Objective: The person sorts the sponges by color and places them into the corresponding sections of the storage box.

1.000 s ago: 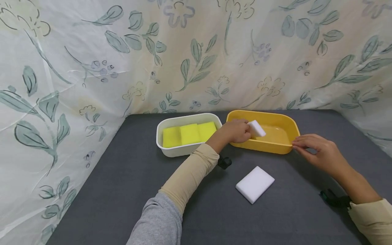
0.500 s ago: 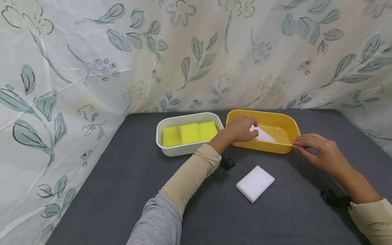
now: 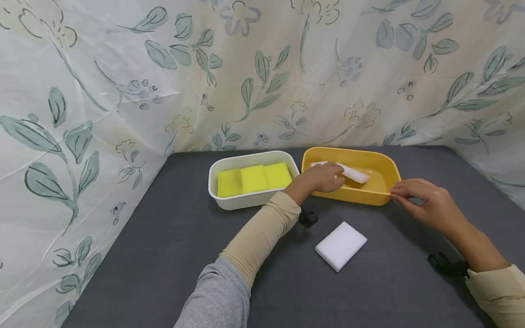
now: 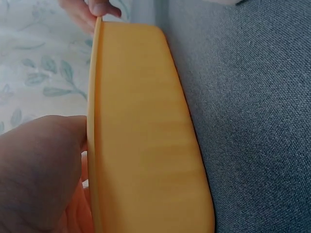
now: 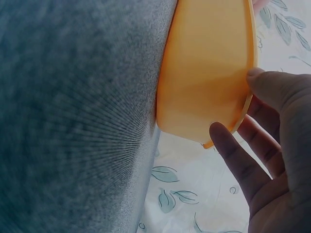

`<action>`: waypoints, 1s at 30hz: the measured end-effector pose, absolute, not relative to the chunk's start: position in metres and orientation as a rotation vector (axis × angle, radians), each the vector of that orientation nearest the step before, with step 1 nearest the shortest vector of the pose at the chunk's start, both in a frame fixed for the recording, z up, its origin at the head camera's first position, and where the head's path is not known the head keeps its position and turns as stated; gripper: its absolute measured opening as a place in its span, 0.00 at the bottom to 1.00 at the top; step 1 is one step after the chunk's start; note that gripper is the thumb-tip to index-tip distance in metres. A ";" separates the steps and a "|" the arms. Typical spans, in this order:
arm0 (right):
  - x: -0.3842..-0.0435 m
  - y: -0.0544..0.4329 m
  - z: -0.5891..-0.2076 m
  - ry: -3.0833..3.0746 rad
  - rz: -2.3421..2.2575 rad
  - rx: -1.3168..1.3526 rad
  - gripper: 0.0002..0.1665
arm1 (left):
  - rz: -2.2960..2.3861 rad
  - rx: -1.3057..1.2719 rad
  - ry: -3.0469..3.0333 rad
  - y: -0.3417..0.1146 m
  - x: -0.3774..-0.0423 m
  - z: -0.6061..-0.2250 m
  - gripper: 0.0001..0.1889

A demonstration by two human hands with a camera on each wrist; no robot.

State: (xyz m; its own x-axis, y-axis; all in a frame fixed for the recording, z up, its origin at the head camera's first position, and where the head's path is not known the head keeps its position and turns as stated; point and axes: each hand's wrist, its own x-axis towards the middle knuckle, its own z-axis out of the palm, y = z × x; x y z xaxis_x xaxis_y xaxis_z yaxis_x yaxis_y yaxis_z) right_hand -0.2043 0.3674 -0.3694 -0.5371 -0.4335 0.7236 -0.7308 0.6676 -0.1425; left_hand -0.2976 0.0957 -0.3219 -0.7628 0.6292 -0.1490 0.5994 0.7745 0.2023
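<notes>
My left hand [image 3: 326,176] reaches over the front wall of a yellow plastic tray [image 3: 379,180]. Its curled fingers grip a white sponge [image 3: 354,174], which sits tilted inside. The left wrist view has that hand [image 4: 39,165] bent over the rim, with the fingertips hidden behind the tray wall. At the tray's front right corner, my right hand [image 3: 430,202] pinches the rim between thumb and fingers. A second white sponge [image 3: 341,246] lies flat on the dark grey tabletop in front of the tray.
Left of the yellow tray stands a white tray [image 3: 234,203], close beside it, holding three yellow sponges [image 3: 254,179] in a row. A floral-patterned cloth [image 3: 262,82] hangs behind the dark grey table [image 3: 164,255] and along its left side.
My left hand has lowered into the yellow tray, and the white sponge has gone from above the tray's left end to a tilted position inside. My right hand keeps its place on the rim.
</notes>
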 end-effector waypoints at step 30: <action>-0.209 0.371 -0.367 -2.210 0.579 0.909 0.37 | 0.241 0.410 3.068 0.116 -0.303 -0.326 0.12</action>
